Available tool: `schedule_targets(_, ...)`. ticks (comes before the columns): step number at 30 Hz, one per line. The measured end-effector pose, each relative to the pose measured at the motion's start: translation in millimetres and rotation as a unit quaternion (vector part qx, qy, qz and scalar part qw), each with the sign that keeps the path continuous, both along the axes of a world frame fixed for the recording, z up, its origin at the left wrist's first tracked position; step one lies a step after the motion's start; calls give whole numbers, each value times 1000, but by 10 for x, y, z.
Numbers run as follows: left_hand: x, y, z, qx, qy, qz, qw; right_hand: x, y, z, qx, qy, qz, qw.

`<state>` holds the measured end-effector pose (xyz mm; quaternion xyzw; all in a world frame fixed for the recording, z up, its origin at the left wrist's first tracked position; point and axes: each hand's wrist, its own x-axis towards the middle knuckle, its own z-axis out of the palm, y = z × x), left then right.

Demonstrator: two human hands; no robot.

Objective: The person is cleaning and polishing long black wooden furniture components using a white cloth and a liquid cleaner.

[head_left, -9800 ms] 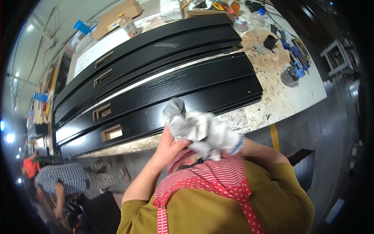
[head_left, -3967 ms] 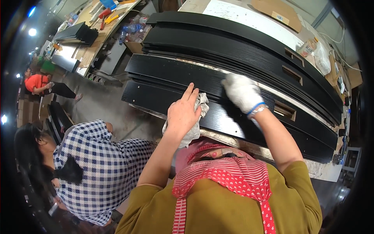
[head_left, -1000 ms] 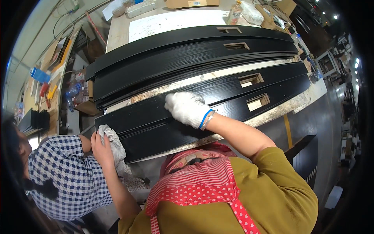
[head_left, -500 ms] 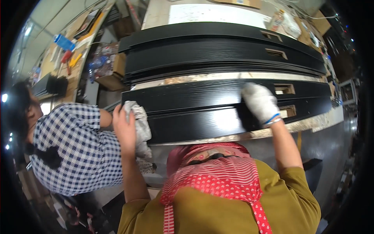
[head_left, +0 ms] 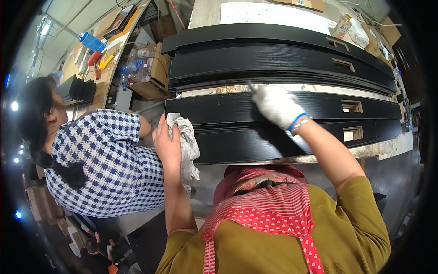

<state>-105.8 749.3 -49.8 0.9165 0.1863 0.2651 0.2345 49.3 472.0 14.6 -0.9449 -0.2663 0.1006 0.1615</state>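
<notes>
A crumpled whitish rag [head_left: 186, 141] is held in my bare left hand [head_left: 167, 145], at the left end of the nearer black boards. My right hand [head_left: 277, 105], in a white glove with a blue cuff, is closed over the middle of these boards. A thin dark stick-like tool [head_left: 250, 86] juts from its fingers, slightly blurred; its kind cannot be made out. The nearest long black board [head_left: 228, 145] lies along the bench edge, with a second black board [head_left: 214, 108] just behind it. Each has a rectangular cutout near its right end.
Farther back lies a stack of black boards [head_left: 255, 59] with similar cutouts. A bottle [head_left: 342, 26] stands at the back right. On my left, a person in a checked top [head_left: 105, 164] is close by. Beyond are a carton of plastic bottles [head_left: 148, 86] and a side bench with tools.
My gloved right hand has moved left and slightly away from me, toward the gap behind the second board; the thin tool now shows. My left hand still holds the rag. The whole view has shifted.
</notes>
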Motion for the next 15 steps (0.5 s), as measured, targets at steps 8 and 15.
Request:
schedule_targets(8,2,16,-57,-33,-16,14,999,91,351,-160,4,-12,54,998)
schedule_targets(15,67,4,-35,-53,-15,19,998,34,653,-188,-19,-121,237,964)
